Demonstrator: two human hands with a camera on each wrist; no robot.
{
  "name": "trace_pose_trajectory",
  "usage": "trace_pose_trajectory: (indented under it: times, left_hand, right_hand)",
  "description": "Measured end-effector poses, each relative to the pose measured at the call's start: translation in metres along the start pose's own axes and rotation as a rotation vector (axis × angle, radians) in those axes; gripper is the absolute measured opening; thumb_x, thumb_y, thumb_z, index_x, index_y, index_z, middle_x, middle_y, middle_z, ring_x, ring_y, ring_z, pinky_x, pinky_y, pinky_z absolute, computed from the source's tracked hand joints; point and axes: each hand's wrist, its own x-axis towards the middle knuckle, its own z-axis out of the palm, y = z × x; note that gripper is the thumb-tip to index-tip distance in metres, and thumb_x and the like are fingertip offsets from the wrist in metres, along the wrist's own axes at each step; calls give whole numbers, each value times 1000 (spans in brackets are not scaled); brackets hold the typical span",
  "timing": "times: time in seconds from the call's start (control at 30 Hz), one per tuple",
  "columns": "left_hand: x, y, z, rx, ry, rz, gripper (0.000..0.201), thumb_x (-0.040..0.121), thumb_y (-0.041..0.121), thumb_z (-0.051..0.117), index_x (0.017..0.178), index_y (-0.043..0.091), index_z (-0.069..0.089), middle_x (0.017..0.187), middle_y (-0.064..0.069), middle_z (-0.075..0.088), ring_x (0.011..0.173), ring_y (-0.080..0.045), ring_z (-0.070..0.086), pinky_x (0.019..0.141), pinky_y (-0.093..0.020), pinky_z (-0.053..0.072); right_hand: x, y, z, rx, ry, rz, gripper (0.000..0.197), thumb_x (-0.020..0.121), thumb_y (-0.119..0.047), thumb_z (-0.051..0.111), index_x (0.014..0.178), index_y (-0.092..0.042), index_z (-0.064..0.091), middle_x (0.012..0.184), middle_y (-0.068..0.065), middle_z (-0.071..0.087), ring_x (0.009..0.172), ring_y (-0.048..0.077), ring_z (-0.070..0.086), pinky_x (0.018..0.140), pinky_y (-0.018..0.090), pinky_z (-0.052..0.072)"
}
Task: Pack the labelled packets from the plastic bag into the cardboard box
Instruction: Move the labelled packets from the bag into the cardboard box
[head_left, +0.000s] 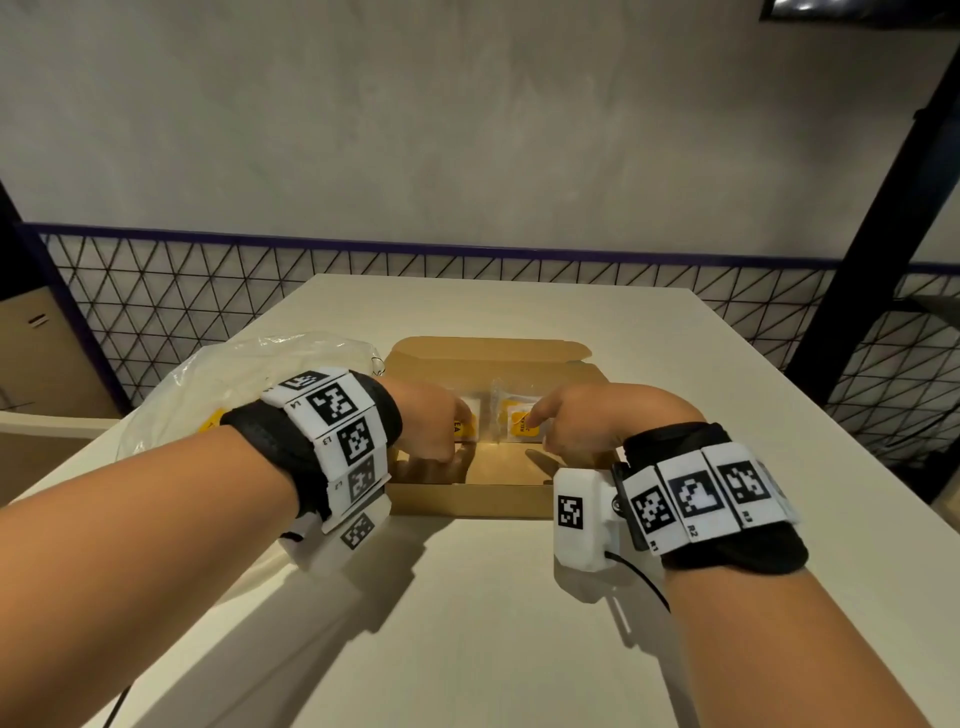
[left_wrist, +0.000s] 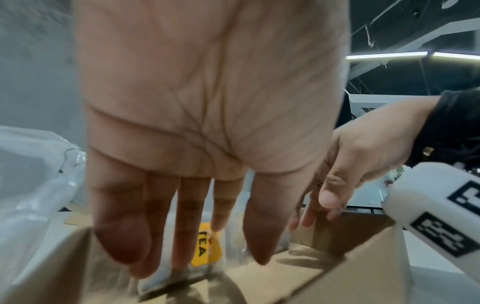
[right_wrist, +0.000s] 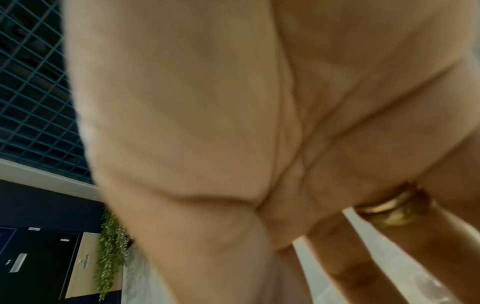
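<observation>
Packets with yellow labels stand inside the open cardboard box (head_left: 470, 499), and both hands reach down into it from the near side. Nearest, the two forearms cross the pale table (head_left: 467, 623), each wrist wrapped in a black band with white marker tiles. The left hand (head_left: 423, 428) is in the left half of the box; in the left wrist view its fingers (left_wrist: 122, 236) point straight down, spread and relaxed, their tips at or just in front of the left packet (left_wrist: 206, 248), a clear sachet whose yellow label reads "TEA". Nothing is curled round it, though whether the tips actually touch the plastic I cannot tell through the blur. The right hand (head_left: 576, 426) is in the right half, its fingers extended downward beside the right packet (head_left: 519, 423), which stands just past the fingertips and next to the left one. A gold ring (right_wrist: 389, 207) shows on one finger in the right wrist view, where the fingers run out long and uncurled; that hand grips nothing that I can see. Beyond the packets the box's back flap (head_left: 488, 351) stands open. Left of the box, partly behind the left wrist, lies the crumpled plastic bag (head_left: 208, 384). Farther off, a wire mesh fence (head_left: 182, 291) runs below a grey wall.
</observation>
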Motion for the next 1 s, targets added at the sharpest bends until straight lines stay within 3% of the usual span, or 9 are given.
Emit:
trace_pose_trajectory:
  times: [0.13, 0.3, 0.4, 0.5, 0.63, 0.73, 0.87, 1.0]
  left_hand:
    - [-7, -13, -9, -158, 100, -54, 54, 88, 26, 59, 138, 26, 40, 128, 2, 55, 113, -18, 52, 100, -30, 43]
    - [-31, -49, -24, -292, 337, -164, 18, 90, 19, 57, 107, 16, 61, 97, 1, 59, 85, -13, 54, 77, -25, 42]
    - [-40, -73, -22, -276, 401, -304, 7, 87, 15, 59, 93, 15, 62, 90, -2, 61, 81, -17, 54, 70, -26, 39]
    - [-40, -84, -12, -209, 321, -412, 23, 83, 18, 64, 105, 10, 65, 101, -6, 64, 91, -22, 57, 72, -29, 45]
    - [-30, -89, 1, -101, 174, -479, 48, 78, 27, 70, 122, 10, 59, 119, -7, 61, 109, -23, 57, 87, -28, 47]
    - [-19, -95, 5, -49, 213, -470, 39, 80, 23, 66, 116, 8, 63, 115, -7, 64, 106, -24, 59, 88, -30, 48]
    - [-11, -100, 4, -67, 379, -488, 17, 88, 9, 49, 90, 4, 65, 87, -8, 60, 79, -25, 55, 77, -31, 49]
    - [-5, -101, 5, -94, 390, -494, 17, 88, 12, 50, 90, 4, 65, 87, -8, 62, 81, -25, 57, 78, -31, 49]
  right_hand:
    - [-1, 2, -3, 34, 32, -13, 44, 93, -11, 45, 135, -24, 46, 140, 3, 45, 126, 22, 43, 98, 31, 36]
    - [-5, 5, -9, 63, 98, -41, 43, 92, -14, 47, 133, -27, 48, 135, 2, 50, 122, 21, 45, 96, 31, 37]
    - [-8, 1, -11, 90, 123, -59, 42, 92, -15, 48, 132, -27, 47, 132, 3, 51, 117, 21, 47, 87, 28, 38]
    - [-12, -2, -13, 106, 138, -91, 41, 93, -15, 48, 133, -25, 47, 136, 3, 48, 120, 22, 47, 93, 31, 39]
    - [-17, -2, -16, 157, 170, -120, 39, 92, -15, 49, 130, -26, 49, 132, 2, 50, 117, 20, 49, 95, 33, 42]
    - [-17, -1, -18, 166, 208, -138, 37, 92, -17, 50, 128, -26, 51, 132, 1, 51, 118, 20, 48, 98, 34, 42]
    - [-17, 3, -20, 212, 224, -145, 35, 93, -17, 51, 127, -26, 52, 127, 1, 56, 113, 19, 51, 93, 32, 42]
    - [-18, 5, -21, 253, 243, -152, 36, 93, -15, 51, 128, -25, 52, 126, 1, 56, 112, 18, 52, 88, 28, 41]
